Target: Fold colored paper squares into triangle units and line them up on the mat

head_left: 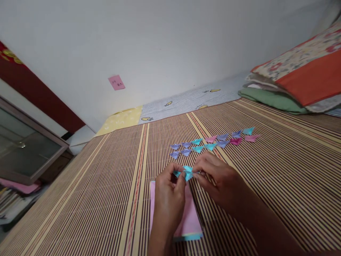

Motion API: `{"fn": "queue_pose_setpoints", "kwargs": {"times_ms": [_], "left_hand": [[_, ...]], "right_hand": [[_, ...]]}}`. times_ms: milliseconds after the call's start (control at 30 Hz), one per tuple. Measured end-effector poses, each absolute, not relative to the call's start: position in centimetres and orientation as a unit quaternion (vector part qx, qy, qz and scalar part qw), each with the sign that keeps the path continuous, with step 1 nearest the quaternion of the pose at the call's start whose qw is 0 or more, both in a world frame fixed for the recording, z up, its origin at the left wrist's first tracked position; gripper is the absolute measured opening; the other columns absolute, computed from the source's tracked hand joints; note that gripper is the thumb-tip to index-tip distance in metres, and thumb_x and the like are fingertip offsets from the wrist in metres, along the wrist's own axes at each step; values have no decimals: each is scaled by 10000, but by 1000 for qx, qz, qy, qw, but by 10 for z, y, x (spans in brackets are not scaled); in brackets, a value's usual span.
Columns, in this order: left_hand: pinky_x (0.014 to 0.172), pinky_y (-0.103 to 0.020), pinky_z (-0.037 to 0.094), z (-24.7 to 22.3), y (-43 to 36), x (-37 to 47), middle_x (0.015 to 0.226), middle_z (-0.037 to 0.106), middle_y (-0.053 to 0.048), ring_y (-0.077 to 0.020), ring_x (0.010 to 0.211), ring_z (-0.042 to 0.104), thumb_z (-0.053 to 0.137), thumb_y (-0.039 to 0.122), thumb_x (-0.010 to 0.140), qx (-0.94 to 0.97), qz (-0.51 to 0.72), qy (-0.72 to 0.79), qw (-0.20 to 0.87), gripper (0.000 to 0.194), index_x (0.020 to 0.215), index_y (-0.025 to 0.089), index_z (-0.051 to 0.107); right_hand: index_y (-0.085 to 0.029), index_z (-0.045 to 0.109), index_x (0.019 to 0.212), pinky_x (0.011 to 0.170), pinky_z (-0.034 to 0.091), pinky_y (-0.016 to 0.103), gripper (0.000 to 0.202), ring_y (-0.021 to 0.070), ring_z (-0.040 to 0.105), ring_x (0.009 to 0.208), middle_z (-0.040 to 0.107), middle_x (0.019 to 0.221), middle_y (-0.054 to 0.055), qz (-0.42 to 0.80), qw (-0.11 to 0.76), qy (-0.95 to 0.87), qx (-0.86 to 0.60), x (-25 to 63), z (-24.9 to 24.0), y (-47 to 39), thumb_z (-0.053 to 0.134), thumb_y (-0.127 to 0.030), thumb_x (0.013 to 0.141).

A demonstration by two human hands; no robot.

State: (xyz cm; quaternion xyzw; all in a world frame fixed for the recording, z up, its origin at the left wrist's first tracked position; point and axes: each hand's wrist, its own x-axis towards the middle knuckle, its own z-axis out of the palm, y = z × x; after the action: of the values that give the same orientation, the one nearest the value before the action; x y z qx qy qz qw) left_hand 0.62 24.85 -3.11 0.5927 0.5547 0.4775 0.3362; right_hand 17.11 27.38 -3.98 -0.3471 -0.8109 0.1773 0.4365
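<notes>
Between my left hand and right hand, the turquoise folded paper stretches crosswise; each pinches its own side, fingers nearly closed.

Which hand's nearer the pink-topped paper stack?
Left. The left hand is over the pink-topped paper stack, hiding part of it; the right hand is off by its far right corner.
</notes>
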Motion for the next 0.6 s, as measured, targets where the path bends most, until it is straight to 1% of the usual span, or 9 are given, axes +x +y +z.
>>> {"fn": "queue_pose_setpoints", "kwargs": {"times_ms": [100,200,300,367,500,600], "left_hand": [[608,-282,410,-33,250,6,749,616,-10,-171,686,558,582,250,953,598,473,553,337,140,821,208,606],[605,-282,408,-34,252,6,740,602,-5,-169,677,551,574,241,953,606,464,554,331,137,824,208,608],[607,-279,409,-33,252,7,729,587,1,-166,671,543,573,230,949,609,460,556,330,142,812,208,602],[609,-277,414,-33,251,7,722,580,5,-163,668,543,569,232,952,606,460,554,338,145,813,207,601],[637,-276,437,-33,250,8,764,609,-4,-166,711,574,574,235,956,609,463,539,353,131,835,204,613],[647,-272,445,-33,250,7,762,601,1,-166,731,584,579,216,951,616,464,529,355,122,834,204,613]], "right_hand": [[-192,574,872,730,448,330,210,193,601,834,565,904,43,162,393,-830,-360,172,-40,274,431,-79,976],[-190,572,863,727,435,348,218,208,603,833,567,892,45,142,351,-846,-375,170,-41,273,419,-52,937],[-193,554,831,682,406,334,214,205,597,806,570,880,39,133,328,-853,-383,168,-41,271,432,-28,892],[-195,547,827,675,393,328,202,196,587,785,569,875,34,135,331,-850,-388,168,-41,271,445,-30,888],[-195,537,826,686,384,322,175,184,565,764,564,848,23,148,357,-837,-389,169,-40,273,471,-75,933],[-194,531,815,689,379,320,181,183,553,764,556,844,23,157,368,-831,-387,169,-40,274,470,-98,956]]}}
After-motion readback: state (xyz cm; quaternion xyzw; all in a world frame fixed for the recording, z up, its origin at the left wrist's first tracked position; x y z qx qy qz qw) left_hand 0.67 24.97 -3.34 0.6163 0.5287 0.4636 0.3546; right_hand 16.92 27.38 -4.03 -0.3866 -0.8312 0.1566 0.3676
